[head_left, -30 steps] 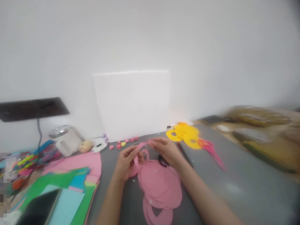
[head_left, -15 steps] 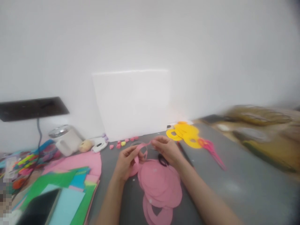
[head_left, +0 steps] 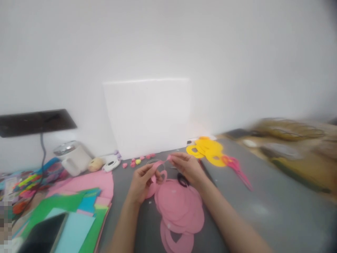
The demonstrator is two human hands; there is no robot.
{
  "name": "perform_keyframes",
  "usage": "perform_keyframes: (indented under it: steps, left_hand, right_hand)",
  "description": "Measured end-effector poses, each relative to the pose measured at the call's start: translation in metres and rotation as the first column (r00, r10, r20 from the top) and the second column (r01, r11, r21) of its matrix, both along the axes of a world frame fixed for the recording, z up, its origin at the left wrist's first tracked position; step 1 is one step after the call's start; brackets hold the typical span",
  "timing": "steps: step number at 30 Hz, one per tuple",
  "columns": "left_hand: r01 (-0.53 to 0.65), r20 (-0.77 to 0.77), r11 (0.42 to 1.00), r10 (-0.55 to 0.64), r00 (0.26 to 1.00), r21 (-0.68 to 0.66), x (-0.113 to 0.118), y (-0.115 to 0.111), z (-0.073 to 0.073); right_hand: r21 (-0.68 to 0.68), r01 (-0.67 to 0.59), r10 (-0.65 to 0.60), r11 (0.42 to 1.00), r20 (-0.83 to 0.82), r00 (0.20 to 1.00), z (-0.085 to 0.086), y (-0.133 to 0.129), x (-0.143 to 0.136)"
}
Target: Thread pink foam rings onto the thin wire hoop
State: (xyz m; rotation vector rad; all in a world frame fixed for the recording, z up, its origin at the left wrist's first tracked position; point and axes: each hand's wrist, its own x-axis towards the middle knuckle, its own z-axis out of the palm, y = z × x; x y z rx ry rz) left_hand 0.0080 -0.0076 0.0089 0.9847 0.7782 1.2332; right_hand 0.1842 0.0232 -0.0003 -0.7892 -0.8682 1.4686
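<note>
A narrow pink paper strip [head_left: 158, 164] stretches between my two hands. My left hand [head_left: 143, 179] is closed on its left part, where more pink paper curls below the fingers. My right hand [head_left: 185, 167] pinches the strip's other end between thumb and fingertips. Beneath my hands lies a pile of pink paper cutouts [head_left: 175, 202], some of them rings. A black ring-shaped item [head_left: 182, 179], perhaps a scissor handle, shows beside my right wrist. Behind the strip is a thin pale hoop, partly hidden by my fingers.
Yellow paper rings [head_left: 207, 149] and pink scissors [head_left: 238, 172] lie to the right. Small pink beads [head_left: 133, 163] sit below a white board [head_left: 150, 116] leaning on the wall. Coloured sheets [head_left: 58, 196] with a dark phone [head_left: 43, 233], and a white mug [head_left: 76, 160], are on the left.
My right hand has shifted very slightly left, and its fingers have turned the strip's end a little. The curled pink end by my left fingers shows wider. My left hand stays nearly in place.
</note>
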Motion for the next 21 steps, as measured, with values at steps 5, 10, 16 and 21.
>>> perform_keyframes:
  steps: [5, 10, 16, 21]
  left_hand:
    - [0.015, -0.014, 1.0, -0.015, 1.0, 0.01, 0.0005, -0.0003, 0.0002]
    - [0.002, -0.062, 1.0, 0.0, 0.998, 0.025, 0.0012, -0.0001, -0.0005]
    - [0.016, -0.036, 1.0, -0.016, 0.999, 0.018, 0.0014, -0.0012, 0.0008]
    - [-0.017, -0.009, 1.0, 0.017, 1.0, 0.003, 0.0017, -0.0008, 0.003]
  right_hand:
    - [-0.02, -0.006, 0.007, 1.0, 0.017, 1.0, 0.002, -0.0029, -0.0007]
    - [-0.022, 0.011, -0.011, 1.0, 0.019, 1.0, 0.0024, -0.0036, -0.0022]
    - [-0.038, 0.016, -0.016, 0.999, 0.015, 1.0, 0.0069, -0.0052, -0.0037]
    - [-0.019, -0.019, 0.019, 1.0, 0.023, 1.0, 0.0086, -0.0062, -0.0044]
